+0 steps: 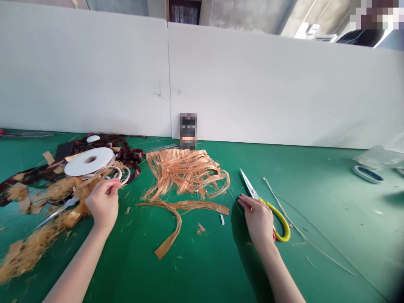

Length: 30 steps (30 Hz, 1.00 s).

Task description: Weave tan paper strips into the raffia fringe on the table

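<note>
My left hand (102,203) is closed in a pinch on a small ring of white tape (117,171), just in front of a large white tape roll (89,161). My right hand (259,221) lies over the yellow handles of a pair of scissors (267,204), fingers curled around them; the blades point away and to the left. Between the hands lies a pile of shredded orange-tan ribbon strips (186,170), with one long folded strip (172,229) trailing toward me.
Dark brown ribbon (104,145) and orange scraps (23,252) crowd the left of the green table (202,269). A second pair of scissors (57,211) lies among them. Thin wires (312,242) run on the right. A blue-rimmed ring (368,174) sits far right. White partition boards (252,84) stand behind.
</note>
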Each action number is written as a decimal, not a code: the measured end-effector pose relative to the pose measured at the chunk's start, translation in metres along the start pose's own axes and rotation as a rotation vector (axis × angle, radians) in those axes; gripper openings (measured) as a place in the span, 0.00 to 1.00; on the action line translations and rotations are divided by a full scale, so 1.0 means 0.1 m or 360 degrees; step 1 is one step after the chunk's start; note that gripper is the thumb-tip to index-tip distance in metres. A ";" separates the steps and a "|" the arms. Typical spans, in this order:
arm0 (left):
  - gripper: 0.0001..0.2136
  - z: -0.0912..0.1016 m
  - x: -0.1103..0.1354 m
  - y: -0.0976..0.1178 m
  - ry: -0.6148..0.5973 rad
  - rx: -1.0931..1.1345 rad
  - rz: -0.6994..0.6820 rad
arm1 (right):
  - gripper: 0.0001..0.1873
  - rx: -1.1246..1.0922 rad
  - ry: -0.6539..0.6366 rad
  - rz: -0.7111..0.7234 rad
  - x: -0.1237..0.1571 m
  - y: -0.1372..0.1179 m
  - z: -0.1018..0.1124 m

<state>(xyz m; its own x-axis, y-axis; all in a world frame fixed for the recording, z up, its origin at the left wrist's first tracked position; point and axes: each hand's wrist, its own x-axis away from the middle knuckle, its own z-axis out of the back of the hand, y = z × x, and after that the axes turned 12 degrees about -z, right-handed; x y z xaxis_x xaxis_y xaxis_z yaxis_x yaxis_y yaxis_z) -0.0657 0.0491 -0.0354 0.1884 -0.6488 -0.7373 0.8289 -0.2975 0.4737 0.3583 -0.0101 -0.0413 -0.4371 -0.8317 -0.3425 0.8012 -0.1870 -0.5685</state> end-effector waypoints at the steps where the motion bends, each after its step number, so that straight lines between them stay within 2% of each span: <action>1: 0.08 0.00 -0.01 -0.01 -0.0015 -0.0016 -0.0015 | 0.16 0.0004 0.0017 -0.0011 0.00 0.00 0.00; 5: 0.09 -0.03 -0.03 -0.01 -0.0039 -0.0119 -0.0047 | 0.15 0.0020 0.0054 -0.0040 0.00 -0.02 0.01; 12: 0.08 -0.05 -0.04 0.01 -0.0135 -0.0288 -0.0072 | 0.15 0.0012 0.0003 -0.0050 -0.02 0.02 -0.02; 17: 0.11 -0.06 -0.05 0.06 -0.0148 -0.0423 -0.0055 | 0.17 -0.0108 -0.0042 0.0007 0.02 -0.16 0.01; 19: 0.12 -0.06 -0.05 0.09 -0.0151 -0.0481 -0.0041 | 0.15 -0.0230 -0.0170 0.0098 0.04 -0.28 0.05; 23: 0.12 -0.05 -0.04 0.13 -0.0173 -0.0575 -0.0039 | 0.13 -0.0465 -0.0601 0.0267 0.10 -0.44 0.11; 26: 0.12 -0.05 -0.03 0.12 -0.0197 -0.0614 -0.0071 | 0.13 -0.0545 -0.0800 0.0259 0.11 -0.46 0.11; 30: 0.12 -0.05 -0.04 0.09 -0.0212 -0.0648 -0.0124 | 0.11 -0.0571 -0.0948 0.0188 0.11 -0.42 0.08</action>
<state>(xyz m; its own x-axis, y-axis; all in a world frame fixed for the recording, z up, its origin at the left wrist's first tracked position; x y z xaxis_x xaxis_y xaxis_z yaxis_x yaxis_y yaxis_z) -0.0561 0.0521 -0.0308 0.0695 -0.7278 -0.6823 0.9831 -0.0661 0.1706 0.3235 -0.0160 -0.0151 0.0249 -0.9997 -0.0076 0.6006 0.0210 -0.7993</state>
